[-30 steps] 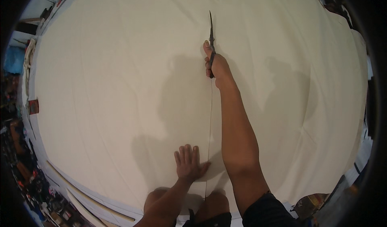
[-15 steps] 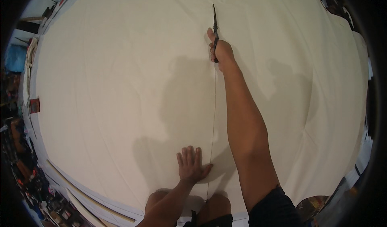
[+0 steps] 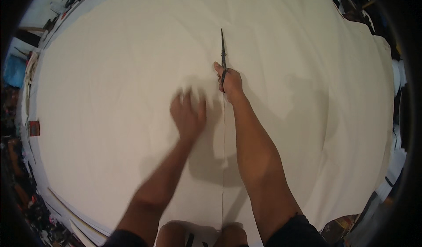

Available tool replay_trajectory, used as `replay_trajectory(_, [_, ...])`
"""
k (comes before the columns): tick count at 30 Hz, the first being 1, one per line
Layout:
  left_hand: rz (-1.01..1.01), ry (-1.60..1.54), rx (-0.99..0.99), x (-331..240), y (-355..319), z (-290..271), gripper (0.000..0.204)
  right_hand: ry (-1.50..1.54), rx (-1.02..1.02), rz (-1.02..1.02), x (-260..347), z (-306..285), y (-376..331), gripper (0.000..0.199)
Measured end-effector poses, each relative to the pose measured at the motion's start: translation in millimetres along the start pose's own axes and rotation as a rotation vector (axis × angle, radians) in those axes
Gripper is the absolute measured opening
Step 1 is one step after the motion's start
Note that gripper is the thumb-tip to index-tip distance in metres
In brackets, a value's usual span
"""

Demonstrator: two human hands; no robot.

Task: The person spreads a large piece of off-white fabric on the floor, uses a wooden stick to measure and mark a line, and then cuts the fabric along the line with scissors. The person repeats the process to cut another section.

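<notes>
A wide cream-coloured cloth [image 3: 110, 115] spreads over almost the whole view. My right hand [image 3: 231, 81] grips the handles of dark scissors [image 3: 223, 49], whose blades point away from me. Behind the scissors a straight cut [image 3: 224, 150] runs through the cloth back toward my knees. My left hand [image 3: 188, 115], smeared by motion, is over the cloth to the left of the cut, fingers spread and pointing away from me. Nothing shows in it.
Long thin strips [image 3: 77, 214] lie at the near left edge. A small red packet [image 3: 34, 128] and a blue bag [image 3: 15, 71] sit at the left side. Dark clutter lines the far right. My knees [image 3: 171, 235] press in at the near edge.
My left hand has left its flat place on the cloth near my knees and moved far forward. The view has shifted, so the scissors and right hand appear lower in it.
</notes>
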State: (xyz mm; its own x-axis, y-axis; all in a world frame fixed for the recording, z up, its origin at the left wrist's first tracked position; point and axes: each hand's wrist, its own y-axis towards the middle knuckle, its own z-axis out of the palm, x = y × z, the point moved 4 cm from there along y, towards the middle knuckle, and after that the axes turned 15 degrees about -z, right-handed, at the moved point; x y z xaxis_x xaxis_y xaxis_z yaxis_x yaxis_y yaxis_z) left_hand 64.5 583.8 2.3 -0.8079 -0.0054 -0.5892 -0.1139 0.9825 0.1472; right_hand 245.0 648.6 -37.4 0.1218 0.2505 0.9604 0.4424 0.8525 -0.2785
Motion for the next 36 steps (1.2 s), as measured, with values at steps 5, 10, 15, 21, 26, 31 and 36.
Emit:
replay_trajectory(5, [0.042,0.384,0.020,-5.0,104.9,58.7,0.069,-0.070,0.011,0.017,4.5,17.3,-7.4,0.045])
replay_trajectory(10, [0.037,0.334,0.077,-16.3,103.4,55.3,0.069,-0.078,-0.030,0.016,7.8,11.5,-14.1,0.044])
replay_trajectory(15, [-0.023,0.318,0.138,-20.2,105.1,52.4,0.071,-0.115,-0.024,0.000,12.1,10.1,-17.6,0.043])
replay_trajectory(21, [-0.068,0.365,0.213,-21.9,107.1,54.4,0.070,-0.118,-0.009,0.067,15.3,7.9,-18.9,0.043])
replay_trajectory(26, [-0.068,0.363,0.187,-19.6,111.1,59.3,0.072,-0.171,-0.020,0.027,-8.0,7.2,-9.2,0.045])
replay_trajectory(31, [-0.070,0.357,0.191,-20.6,110.1,58.5,0.073,-0.181,-0.012,0.006,-11.4,7.9,-12.2,0.046])
replay_trajectory(36, [-0.093,0.391,0.241,-16.2,99.5,57.7,0.072,-0.172,0.041,0.013,13.2,9.8,-4.6,0.047])
